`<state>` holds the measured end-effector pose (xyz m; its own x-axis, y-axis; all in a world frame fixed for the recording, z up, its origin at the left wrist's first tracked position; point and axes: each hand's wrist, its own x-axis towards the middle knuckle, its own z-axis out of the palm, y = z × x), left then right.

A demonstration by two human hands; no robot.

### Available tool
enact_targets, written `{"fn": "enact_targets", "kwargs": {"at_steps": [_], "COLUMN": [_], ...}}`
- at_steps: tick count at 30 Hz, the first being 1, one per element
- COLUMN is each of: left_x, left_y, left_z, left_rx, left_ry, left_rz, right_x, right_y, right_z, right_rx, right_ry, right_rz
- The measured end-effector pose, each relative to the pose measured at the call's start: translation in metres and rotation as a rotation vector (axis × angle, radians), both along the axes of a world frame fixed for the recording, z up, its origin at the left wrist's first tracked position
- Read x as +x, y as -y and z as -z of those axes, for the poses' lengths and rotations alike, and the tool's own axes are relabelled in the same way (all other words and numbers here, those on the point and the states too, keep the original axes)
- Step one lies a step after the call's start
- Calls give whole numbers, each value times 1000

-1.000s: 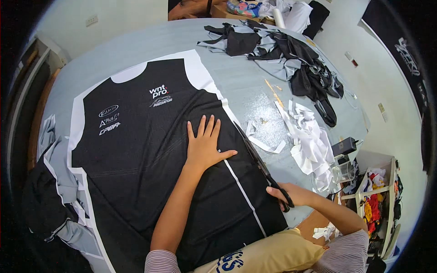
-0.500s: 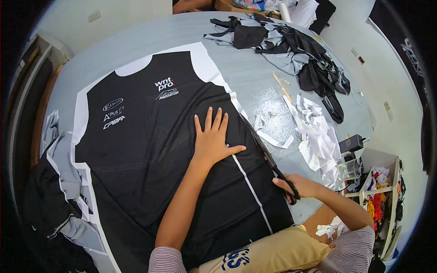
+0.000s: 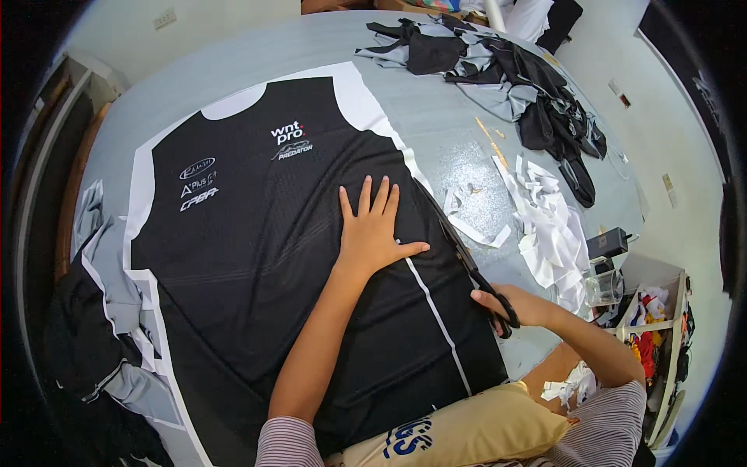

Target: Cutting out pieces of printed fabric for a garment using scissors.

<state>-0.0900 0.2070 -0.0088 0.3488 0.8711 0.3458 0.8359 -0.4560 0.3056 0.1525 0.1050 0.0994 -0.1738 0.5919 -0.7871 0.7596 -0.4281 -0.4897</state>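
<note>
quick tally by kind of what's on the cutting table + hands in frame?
Black printed jersey panel: 1
Scissors: 1
Heap of dark fabric pieces: 1
Pile of white offcut strips: 1
Hands: 2, left hand flat on the panel, right hand on the scissors
Total: 6

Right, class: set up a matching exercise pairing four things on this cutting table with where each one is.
Things:
1. left hand
2. scissors
3. white fabric strips
4. dark cloth heap

Places:
A. far right end of the table
B. spread flat on the black jersey panel
C. in the right hand, at the panel's right edge
D. on the grey table, right of the panel

Pairs: 1-B, 2-C, 3-D, 4-A
</note>
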Motion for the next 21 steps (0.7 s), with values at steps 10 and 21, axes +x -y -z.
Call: {"fn": "enact_targets", "kwargs": {"at_steps": [10,21], "left_x": [-1,-1], "left_y": [1,3], "left_z": [-4,-4], "left_rx": [-55,-61], "left_ry": [-34,-39], "left_rz": [2,2], "right_x": [-16,-14], "right_y": [-12,-25], "right_z": [-7,-5], "right_rx": [29,-11], "right_ry": [-11,-23], "right_rz": [-50,-71]}}
